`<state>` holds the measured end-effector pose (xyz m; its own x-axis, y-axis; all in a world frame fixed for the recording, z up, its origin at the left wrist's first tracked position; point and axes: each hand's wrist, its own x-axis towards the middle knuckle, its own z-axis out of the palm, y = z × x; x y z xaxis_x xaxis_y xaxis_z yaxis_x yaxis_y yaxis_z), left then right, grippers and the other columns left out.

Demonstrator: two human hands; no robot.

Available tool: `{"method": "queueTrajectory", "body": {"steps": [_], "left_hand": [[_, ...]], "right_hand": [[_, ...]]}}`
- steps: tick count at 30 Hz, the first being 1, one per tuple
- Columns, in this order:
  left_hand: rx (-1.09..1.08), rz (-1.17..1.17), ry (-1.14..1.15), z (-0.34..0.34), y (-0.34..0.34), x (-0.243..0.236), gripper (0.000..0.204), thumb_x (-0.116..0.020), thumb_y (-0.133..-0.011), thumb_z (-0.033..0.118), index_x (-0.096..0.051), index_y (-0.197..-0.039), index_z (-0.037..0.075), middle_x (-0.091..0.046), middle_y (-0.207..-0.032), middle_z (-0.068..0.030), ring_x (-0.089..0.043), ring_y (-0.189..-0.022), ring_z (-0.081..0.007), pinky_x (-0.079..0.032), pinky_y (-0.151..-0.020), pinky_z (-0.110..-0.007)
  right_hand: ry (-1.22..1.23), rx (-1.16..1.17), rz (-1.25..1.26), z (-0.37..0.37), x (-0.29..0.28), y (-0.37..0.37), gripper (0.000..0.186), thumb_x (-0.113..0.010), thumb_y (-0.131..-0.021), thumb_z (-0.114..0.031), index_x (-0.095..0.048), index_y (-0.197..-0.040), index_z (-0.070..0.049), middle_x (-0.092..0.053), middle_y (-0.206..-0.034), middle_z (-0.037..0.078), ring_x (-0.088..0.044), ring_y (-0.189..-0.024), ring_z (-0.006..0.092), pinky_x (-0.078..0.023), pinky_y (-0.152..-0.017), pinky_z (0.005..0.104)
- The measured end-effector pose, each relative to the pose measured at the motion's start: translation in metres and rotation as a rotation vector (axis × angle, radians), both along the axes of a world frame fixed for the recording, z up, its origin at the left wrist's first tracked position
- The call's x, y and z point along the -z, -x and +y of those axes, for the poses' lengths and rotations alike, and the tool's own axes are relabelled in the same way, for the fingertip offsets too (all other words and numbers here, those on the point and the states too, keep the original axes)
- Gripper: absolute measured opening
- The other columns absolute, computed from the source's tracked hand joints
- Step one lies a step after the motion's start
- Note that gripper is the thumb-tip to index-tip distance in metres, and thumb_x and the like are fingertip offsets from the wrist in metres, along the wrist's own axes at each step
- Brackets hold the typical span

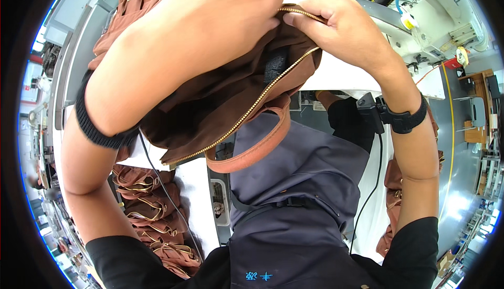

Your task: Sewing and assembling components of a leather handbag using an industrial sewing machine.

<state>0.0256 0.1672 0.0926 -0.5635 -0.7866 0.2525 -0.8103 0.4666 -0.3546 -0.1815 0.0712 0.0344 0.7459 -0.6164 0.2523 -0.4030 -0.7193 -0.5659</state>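
Observation:
A brown handbag (220, 100) hangs unzipped in front of me, its dark brown lining facing up and a small black label (275, 66) inside. Gold zipper teeth run along both edges of its mouth. My left hand (231, 16) is closed at the far edge of the mouth, its fingertips mostly hidden behind the hand. Close by on the right, my right hand (344, 26) pinches the zippered edge between thumb and fingers. The bag's rounded tan-brown handle (254, 155) dangles toward my apron.
Several brown bags (152, 215) are stacked at my lower left, with more brown pieces (139, 5) at the far left. A white sewing machine (446, 16) stands at the far right on the white table (346, 76). A black cable (375, 184) runs down from my right wrist strap.

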Motion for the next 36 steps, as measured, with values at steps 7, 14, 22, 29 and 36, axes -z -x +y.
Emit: {"method": "queueTrajectory", "body": {"steps": [7,14,22,29,36], "left_hand": [[-0.166,-0.078,-0.042,0.033,-0.012,-0.011,0.026,-0.078,-0.084,0.008,-0.073,-0.109,0.007,-0.069,-0.102,-0.0094,-0.068,-0.106,-0.0314,-0.055,-0.092,-0.044],[-0.233,-0.122,0.299,0.049,-0.016,-0.046,0.013,-0.068,-0.081,0.006,-0.074,-0.092,0.001,-0.074,-0.093,-0.0148,-0.072,-0.093,-0.0337,-0.057,-0.087,-0.044],[-0.187,0.107,0.428,0.041,-0.047,0.016,0.043,-0.082,-0.078,0.004,-0.074,-0.120,0.003,-0.075,-0.111,-0.0139,-0.072,-0.101,-0.0323,-0.055,-0.094,-0.043],[-0.085,0.837,-0.065,0.128,0.020,0.142,0.044,-0.087,-0.085,0.006,-0.073,-0.127,0.000,-0.075,-0.119,-0.0135,-0.071,-0.090,-0.0232,-0.057,-0.076,-0.032],[-0.117,2.353,-0.280,0.076,0.042,0.172,0.074,-0.054,-0.107,0.061,-0.054,-0.142,-0.004,-0.066,-0.122,-0.0130,-0.050,-0.064,-0.0099,-0.039,-0.052,-0.023]], "right_hand": [[0.064,-0.076,0.017,0.004,-0.003,0.013,0.024,-0.074,-0.101,-0.021,-0.073,-0.096,0.003,-0.055,-0.065,0.002,-0.048,-0.061,0.0095,-0.041,-0.057,0.0301],[0.261,0.022,-0.239,0.025,-0.002,-0.009,0.016,-0.076,-0.098,-0.011,-0.077,-0.107,0.002,-0.066,-0.072,0.006,-0.062,-0.067,0.0105,-0.050,-0.060,0.0287],[0.501,0.126,-0.376,0.017,0.065,-0.046,0.016,-0.074,-0.087,-0.018,-0.076,-0.095,-0.005,-0.072,-0.085,0.013,-0.073,-0.079,0.0339,-0.059,-0.070,0.0439],[0.420,0.148,-0.461,0.022,0.083,-0.036,0.030,-0.073,-0.078,-0.002,-0.075,-0.108,-0.001,-0.076,-0.095,0.014,-0.074,-0.080,0.0337,-0.060,-0.072,0.0398],[0.504,0.135,-0.459,0.035,0.089,-0.037,0.031,-0.077,-0.075,-0.003,-0.072,-0.105,-0.005,-0.072,-0.091,0.007,-0.072,-0.078,0.0272,-0.057,-0.067,0.0375]]}}
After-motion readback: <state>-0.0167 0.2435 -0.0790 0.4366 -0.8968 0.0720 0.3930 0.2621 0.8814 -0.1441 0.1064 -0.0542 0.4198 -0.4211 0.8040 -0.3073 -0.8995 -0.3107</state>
